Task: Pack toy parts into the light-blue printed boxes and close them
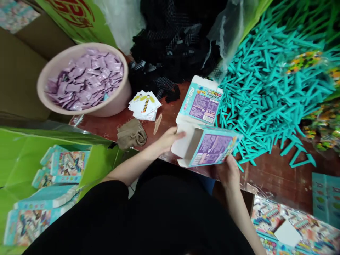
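Black clothing is nearest, and beyond it a teal-and-purple printed cardboard carton is grasped from below by the right hand above a dark red tabletop, its open end seemingly braced by the left hand, whose grip cannot be told.
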Demonstrator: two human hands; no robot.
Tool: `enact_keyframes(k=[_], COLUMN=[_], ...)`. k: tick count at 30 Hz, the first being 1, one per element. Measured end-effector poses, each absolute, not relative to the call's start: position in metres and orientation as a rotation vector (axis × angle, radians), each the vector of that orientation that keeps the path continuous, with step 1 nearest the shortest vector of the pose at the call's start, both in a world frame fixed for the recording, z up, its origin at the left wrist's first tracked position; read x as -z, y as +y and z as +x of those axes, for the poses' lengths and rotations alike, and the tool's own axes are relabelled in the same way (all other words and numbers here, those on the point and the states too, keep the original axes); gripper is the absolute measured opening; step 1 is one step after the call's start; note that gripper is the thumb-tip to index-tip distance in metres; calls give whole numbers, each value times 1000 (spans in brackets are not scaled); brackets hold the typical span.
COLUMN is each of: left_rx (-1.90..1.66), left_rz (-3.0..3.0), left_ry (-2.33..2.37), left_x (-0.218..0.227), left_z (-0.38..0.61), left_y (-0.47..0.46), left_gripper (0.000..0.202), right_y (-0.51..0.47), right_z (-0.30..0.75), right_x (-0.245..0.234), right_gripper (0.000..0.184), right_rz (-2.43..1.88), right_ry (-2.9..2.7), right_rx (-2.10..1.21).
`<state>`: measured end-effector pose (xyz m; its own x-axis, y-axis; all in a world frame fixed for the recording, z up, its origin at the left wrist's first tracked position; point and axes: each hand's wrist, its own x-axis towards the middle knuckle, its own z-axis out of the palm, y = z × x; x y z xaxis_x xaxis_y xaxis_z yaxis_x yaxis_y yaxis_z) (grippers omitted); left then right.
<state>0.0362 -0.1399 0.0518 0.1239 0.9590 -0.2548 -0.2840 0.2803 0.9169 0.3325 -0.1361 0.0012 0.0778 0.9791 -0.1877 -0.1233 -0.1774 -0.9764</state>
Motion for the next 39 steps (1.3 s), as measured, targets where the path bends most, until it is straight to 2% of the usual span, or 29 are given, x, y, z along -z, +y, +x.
enact_keyframes(k=[2,4,7,10,13,15,17,20,24,27,30,33,36,39], left_rx=[-962,-780,-469,-581,-704,-558,-393,-131,-137,-179,-418,-479,-410,-556], left_rz=[1211,1649,2072,2277,2395,2322,2120,1798,1693,1801,1945,2031,2001,1878], left_ry=[1117,1129,1019,1242,1536,1775,2061,2431,2457,2341,2304,2286,2233,2208], left_x=[-77,-97,-106,-100,-93,-84,-70,-42,-25,-42,-62,-67,-58,-50], left_z=[16,9,26,41,20,-9,-39,-69,-87,-97,-105,-106,-105,-109], left_y=[-99,-51,9,19,-35,-96,-158,-226,-249,-223,-177,-136,-119,-121], left_gripper=[46,32,22,21,26,22,29,41,29,29,27,28,23,19], right_y=[-132,-115,-81,-48,-10,21,55,98,125,129,133,138,142,139], right_z=[345,354,343,303,250,208,160,79,-8,-35,-34,-11,35,108], right_x=[-3,-17,-57,-94,-113,-113,-105,-80,-49,-40,-46,-64,-91,-115], right_gripper=[22,15,7,6,13,21,26,23,37,32,21,25,32,36], right_rz=[-1329,-1343,-1254,-1079,-1024,-1043,-985,-891,-1128,-1180,-1101,-955,-813,-788], right_ry=[-942,-888,-986,-1175,-1454,-1754,-2064,-2455,-2716,-2752,-2787,-2673,-2290,-1900], right_rx=[-1395,-1272,-1117,-1069,-1083,-1109,-1090,-898,-580,-561,-628,-790,-996,-1164])
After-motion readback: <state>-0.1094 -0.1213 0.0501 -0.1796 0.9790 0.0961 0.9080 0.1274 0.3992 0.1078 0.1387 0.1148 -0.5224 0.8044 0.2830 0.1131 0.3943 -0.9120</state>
